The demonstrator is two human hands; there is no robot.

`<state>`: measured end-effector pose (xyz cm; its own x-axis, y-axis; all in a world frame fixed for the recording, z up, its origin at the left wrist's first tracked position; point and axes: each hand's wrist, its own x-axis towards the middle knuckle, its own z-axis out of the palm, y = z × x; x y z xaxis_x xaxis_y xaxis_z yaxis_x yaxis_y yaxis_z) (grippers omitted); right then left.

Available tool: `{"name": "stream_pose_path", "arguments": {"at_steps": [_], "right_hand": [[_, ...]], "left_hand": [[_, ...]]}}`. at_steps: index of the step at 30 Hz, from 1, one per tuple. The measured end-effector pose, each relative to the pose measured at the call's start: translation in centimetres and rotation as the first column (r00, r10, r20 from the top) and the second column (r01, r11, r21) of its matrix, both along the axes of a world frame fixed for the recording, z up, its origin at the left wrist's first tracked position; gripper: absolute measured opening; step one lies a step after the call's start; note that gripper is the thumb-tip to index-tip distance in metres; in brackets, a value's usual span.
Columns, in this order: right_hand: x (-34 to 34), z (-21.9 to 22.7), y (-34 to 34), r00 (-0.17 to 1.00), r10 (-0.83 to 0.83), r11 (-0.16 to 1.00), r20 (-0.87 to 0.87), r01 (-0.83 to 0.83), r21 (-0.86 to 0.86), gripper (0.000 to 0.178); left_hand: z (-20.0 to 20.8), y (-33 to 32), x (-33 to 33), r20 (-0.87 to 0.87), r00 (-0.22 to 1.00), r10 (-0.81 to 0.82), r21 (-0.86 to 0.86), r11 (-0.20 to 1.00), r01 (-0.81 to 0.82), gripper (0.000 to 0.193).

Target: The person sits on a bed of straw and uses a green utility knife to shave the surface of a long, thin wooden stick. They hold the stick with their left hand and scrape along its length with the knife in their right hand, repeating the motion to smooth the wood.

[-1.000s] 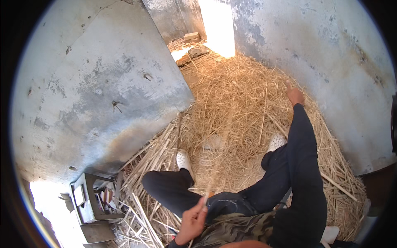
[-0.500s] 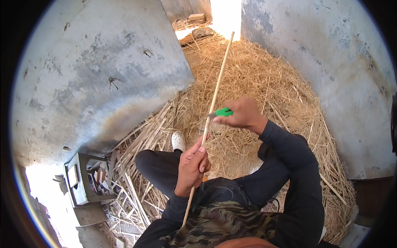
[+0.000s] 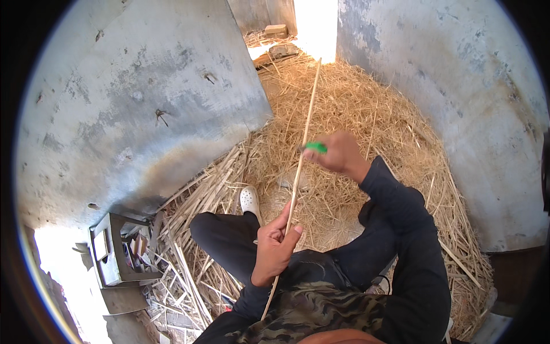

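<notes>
A long, thin, pale wooden stick (image 3: 310, 109) slants up and away from my lap. My left hand (image 3: 274, 252) is closed round its lower part, thumb lying along it, and its near end rests by my shirt. Farther up, my right hand (image 3: 342, 153) grips a green-handled knife (image 3: 315, 147). The short dark blade, blurred, meets the stick or lies right beside it; I cannot tell how deep it goes.
Straw-like shavings (image 3: 355, 103) cover the floor ahead, and split strips (image 3: 189, 269) lie to my left. A small open cabinet (image 3: 123, 249) with clutter stands at the left. Grey walls (image 3: 132, 86) rise on both sides. My left foot wears a white clog (image 3: 249, 200).
My right hand has moved the knife slightly up along the stick, away from my left hand. My left hand has shifted a little toward me and right, and the stick's far end is lower in view.
</notes>
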<state>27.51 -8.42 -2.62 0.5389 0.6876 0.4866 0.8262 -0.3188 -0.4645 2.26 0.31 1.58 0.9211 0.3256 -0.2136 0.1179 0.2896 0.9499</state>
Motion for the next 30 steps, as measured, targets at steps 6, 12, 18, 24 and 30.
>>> {"name": "stream_pose_path", "arguments": {"at_steps": [6, 12, 18, 24, 30], "right_hand": [[1.4, -0.7, -0.6, 1.000, -0.030, 0.999, -0.002, 0.029, -0.028, 0.073], [-3.2, -0.4, -0.2, 0.989, 0.128, 0.991, -0.067, -0.126, 0.033, 0.076], [4.3, -1.6, -1.0, 0.986, -0.154, 0.988, -0.063, 0.152, -0.030, 0.076], [10.2, -1.6, -4.1, 0.919, -0.378, 0.925, -0.109, 0.380, -0.004, 0.074], [-3.4, -0.6, -1.0, 0.989, 0.145, 0.981, -0.003, -0.144, -0.133, 0.062]], "left_hand": [[0.7, -1.1, 0.0, 0.017, 1.000, -0.011, 0.168, 0.986, 0.008, 0.056], [0.8, -0.9, 0.0, 0.022, 1.000, 0.009, 0.198, 0.980, -0.013, 0.055], [1.9, -2.0, -2.0, -0.136, 0.985, -0.103, 0.173, 0.977, 0.126, 0.054], [1.2, -2.6, -3.7, -0.025, 0.990, -0.138, 0.214, 0.967, 0.140, 0.050], [0.5, -0.2, -3.1, -0.079, 0.997, 0.005, 0.213, 0.977, 0.012, 0.044]]}}
